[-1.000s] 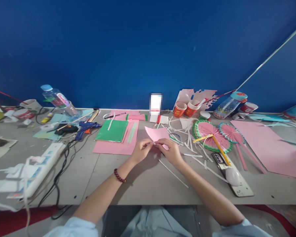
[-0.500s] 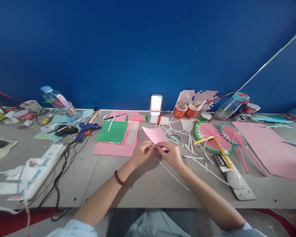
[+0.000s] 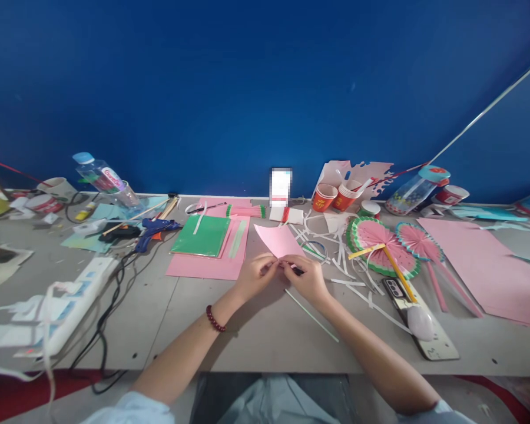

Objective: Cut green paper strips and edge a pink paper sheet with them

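"Blue wall (image 3: 265, 88) behind, grey tabletop (image 3: 247, 353) beneath. What do we record at the centre?"

"We find the small pink sheet (image 3: 277, 238) at the fingertips of both hands, its far end curving up towards the wall."

"And the grip?"

"Left hand (image 3: 255, 277): thumb and fingertips drawn together on the sheet's near edge. Right hand (image 3: 308, 278): a matching pinch, just beside it. We judge that tips set so close give fine control over a short length of edge. We also note a small dark item (image 3: 297, 271) at the right hand; we cannot tell what it is or whether it is gripped."

"Does the layout explain itself?"

"Partly. On the left, the green pack (image 3: 201, 235) lies over a larger pink sheet (image 3: 198, 269), perhaps to keep it flat. We see the glue gun (image 3: 151, 232) near the power strip (image 3: 82, 309), probably for a nearby outlet."

"And on the right?"

"White strips (image 3: 341, 259) lie scattered beyond the right hand, seemingly kept aside for working room. We observe the watermelon fan (image 3: 367, 235) touching a blue-edged fan (image 3: 413, 238), its yellow handle (image 3: 397, 271) reaching the phone (image 3: 437, 348). We find no evident reason for that overlap."
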### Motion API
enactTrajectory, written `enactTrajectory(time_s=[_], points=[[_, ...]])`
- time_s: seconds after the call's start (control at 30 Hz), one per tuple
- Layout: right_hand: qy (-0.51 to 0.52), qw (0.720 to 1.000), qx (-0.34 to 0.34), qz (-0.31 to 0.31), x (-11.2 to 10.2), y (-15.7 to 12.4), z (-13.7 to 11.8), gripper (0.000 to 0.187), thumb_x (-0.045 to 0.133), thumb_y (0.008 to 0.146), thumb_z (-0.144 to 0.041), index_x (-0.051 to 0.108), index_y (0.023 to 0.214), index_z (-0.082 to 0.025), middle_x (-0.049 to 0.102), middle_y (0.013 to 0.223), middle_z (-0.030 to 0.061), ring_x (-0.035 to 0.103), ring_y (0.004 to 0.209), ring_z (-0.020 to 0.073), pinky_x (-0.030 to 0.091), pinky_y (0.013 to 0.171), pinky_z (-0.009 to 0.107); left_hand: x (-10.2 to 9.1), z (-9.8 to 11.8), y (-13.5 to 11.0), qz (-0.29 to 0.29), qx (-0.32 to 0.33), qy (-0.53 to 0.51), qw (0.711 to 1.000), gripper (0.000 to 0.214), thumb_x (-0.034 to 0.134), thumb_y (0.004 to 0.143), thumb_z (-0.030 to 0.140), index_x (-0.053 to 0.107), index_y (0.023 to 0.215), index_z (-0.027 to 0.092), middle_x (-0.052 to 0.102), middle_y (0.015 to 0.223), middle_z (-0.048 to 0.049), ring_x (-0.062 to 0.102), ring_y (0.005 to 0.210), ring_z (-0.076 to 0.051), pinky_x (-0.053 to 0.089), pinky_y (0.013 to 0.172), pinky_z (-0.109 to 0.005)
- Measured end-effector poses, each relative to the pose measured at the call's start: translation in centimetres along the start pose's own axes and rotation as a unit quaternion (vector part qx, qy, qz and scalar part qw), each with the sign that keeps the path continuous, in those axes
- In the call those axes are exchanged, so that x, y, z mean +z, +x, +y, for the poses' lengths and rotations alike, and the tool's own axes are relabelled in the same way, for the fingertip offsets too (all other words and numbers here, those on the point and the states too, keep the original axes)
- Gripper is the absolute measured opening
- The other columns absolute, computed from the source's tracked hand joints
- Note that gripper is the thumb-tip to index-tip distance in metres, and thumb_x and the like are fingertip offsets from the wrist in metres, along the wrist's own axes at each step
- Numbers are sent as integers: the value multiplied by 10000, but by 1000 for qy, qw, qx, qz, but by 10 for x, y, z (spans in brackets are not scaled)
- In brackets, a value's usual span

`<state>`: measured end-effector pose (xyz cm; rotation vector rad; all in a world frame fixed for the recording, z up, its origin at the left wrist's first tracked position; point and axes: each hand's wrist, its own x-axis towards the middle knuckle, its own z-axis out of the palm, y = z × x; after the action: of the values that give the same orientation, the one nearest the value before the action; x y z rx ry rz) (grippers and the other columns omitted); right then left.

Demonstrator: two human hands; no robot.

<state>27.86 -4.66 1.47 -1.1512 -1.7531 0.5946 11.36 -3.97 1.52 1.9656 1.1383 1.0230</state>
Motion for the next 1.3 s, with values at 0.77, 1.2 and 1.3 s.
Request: enactTrajectory(time_s=[0.77,1.2,1.3], points=[[-41,999,-10,14,2,-1,4,167,535,778,-161,697,791,-201,727,789,35,673,696,162,528,644,243,4,-1,-1,-1,9,10,1000,265,460,899,338,670,856,182,673,884,-53,595,832,-160,452,687,-249],[-2,998,41,38,-2,3,7,158,492,824,-253,630,780,-191,676,774,40,624,684,156,496,639,261,4,0,0,-2,2,-31,1000,200,501,850,268,684,852,186,688,928,-57,615,872,-170,473,670,-241],[26,994,81,68,-8,9,13,166,492,835,-304,604,798,-187,658,756,42,618,685,160,489,632,269,2,2,1,-2,3,-46,999,182,502,826,226,666,766,174,682,920,-70,619,860,-170,482,663,-240]])
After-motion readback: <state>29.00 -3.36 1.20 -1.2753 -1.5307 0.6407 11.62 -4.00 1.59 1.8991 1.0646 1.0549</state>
